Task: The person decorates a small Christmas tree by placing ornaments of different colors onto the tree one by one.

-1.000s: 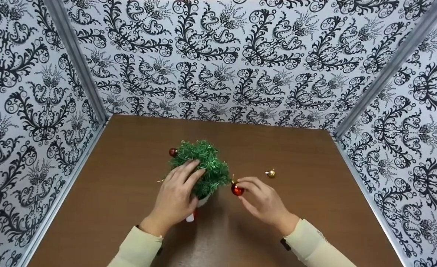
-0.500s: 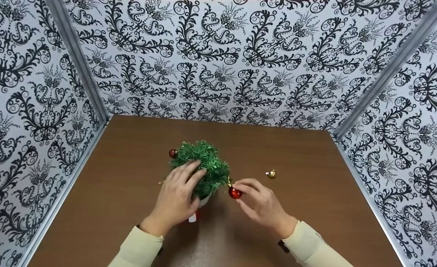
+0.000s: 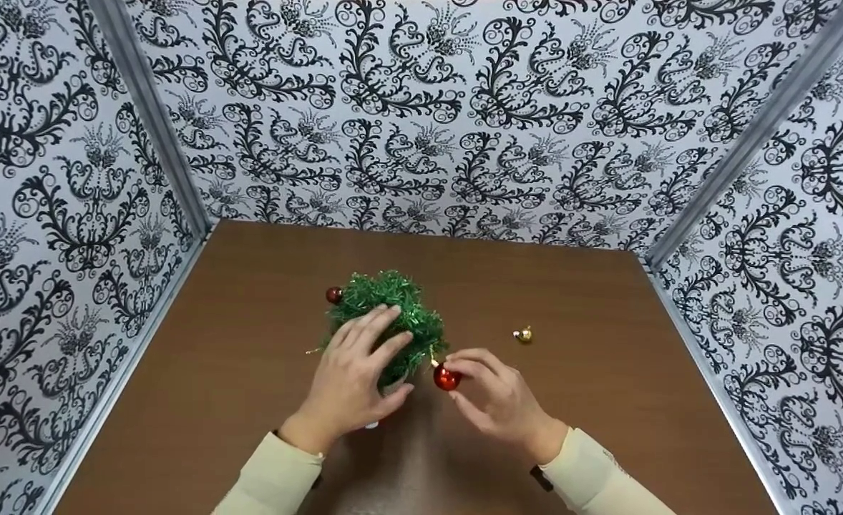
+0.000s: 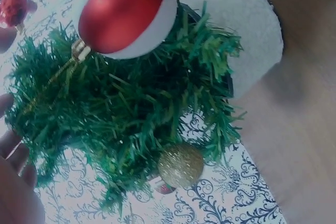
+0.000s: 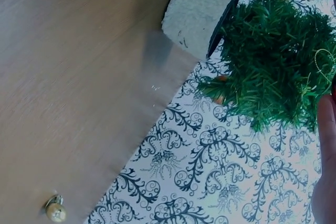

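Observation:
A small green tinsel Christmas tree (image 3: pixel 400 293) stands in a rough white pot (image 4: pixel 252 40). My left hand (image 3: pixel 343 379) rests on the tree's near left side, fingers spread over the foliage and thumb held apart. With fingertips and thumb, my right hand (image 3: pixel 504 404) pinches a shiny red bauble (image 3: pixel 446 376) just right of the tree. The bauble's gold thread loop (image 5: pixel 321 62) reaches up against the branches. In the left wrist view, a red and white bauble (image 4: pixel 126 14) and a gold glitter bauble (image 4: pixel 181 165) hang on the tree.
Another red bauble (image 3: pixel 333 295) shows at the tree's far left. A small gold bauble (image 3: pixel 524 334) lies on the brown table (image 3: pixel 572 286), right of the tree. Patterned walls (image 3: pixel 421 143) enclose the table at the back and both sides.
My right hand has brought the red bauble left and slightly nearer me, its loop now at the branches. My left hand has shifted right over the foliage, its thumb spreading outward.

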`<state>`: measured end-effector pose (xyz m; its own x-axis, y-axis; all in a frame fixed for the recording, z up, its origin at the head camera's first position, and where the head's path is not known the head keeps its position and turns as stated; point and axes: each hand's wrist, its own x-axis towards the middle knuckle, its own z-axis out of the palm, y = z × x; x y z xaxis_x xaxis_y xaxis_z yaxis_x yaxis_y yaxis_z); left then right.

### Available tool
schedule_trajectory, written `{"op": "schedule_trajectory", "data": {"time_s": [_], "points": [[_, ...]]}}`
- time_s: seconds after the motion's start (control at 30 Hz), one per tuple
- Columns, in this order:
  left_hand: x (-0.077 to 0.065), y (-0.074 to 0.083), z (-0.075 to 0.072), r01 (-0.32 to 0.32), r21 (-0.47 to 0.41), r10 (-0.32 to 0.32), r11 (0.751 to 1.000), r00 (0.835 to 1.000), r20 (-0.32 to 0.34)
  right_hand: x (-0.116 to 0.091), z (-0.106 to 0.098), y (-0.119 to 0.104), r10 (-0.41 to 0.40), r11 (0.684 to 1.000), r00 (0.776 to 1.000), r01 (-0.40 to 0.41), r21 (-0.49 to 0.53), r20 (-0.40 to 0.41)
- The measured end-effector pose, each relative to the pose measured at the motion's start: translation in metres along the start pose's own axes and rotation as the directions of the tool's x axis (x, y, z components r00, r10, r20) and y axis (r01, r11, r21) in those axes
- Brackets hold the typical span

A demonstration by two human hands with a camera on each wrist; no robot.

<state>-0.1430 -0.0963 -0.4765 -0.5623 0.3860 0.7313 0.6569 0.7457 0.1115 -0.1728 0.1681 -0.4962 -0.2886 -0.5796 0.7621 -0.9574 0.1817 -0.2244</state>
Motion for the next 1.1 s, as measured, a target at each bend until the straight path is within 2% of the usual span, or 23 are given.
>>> {"op": "schedule_trajectory", "data": {"time_s": [0.13,0.27,0.47,0.7,0.87,1.0,1.1], "points": [[0.002,0.005,0.003,-0.048,-0.005,0.048,0.999,0.999,0.007,0.000,0.004,0.000,-0.027,0.999,1.000,0.027,0.021,-0.013],[0.003,0.009,0.005,-0.067,0.024,0.067,0.997,0.998,0.004,-0.002,0.008,0.000,-0.026,0.998,0.999,0.028,0.055,-0.031],[0.006,0.012,0.008,-0.077,0.026,0.078,0.997,0.996,-0.044,-0.006,0.015,0.001,0.005,0.994,0.998,0.002,0.105,-0.064],[0.006,0.011,0.009,-0.063,0.006,0.063,0.998,0.993,-0.097,-0.009,0.022,0.001,0.061,0.984,0.996,-0.050,0.168,-0.061],[0.006,0.012,0.009,-0.061,0.028,0.063,0.998,0.994,-0.092,0.001,0.024,-0.015,0.164,0.958,0.983,-0.140,0.251,-0.077],[0.007,0.013,0.009,-0.061,0.040,0.063,0.997,0.996,-0.060,0.009,0.022,-0.026,0.263,0.919,0.963,-0.234,0.318,-0.053],[0.008,0.014,0.009,-0.063,0.048,0.065,0.997,0.997,-0.043,0.010,0.025,-0.027,0.308,0.887,0.951,-0.276,0.370,-0.029]]}}
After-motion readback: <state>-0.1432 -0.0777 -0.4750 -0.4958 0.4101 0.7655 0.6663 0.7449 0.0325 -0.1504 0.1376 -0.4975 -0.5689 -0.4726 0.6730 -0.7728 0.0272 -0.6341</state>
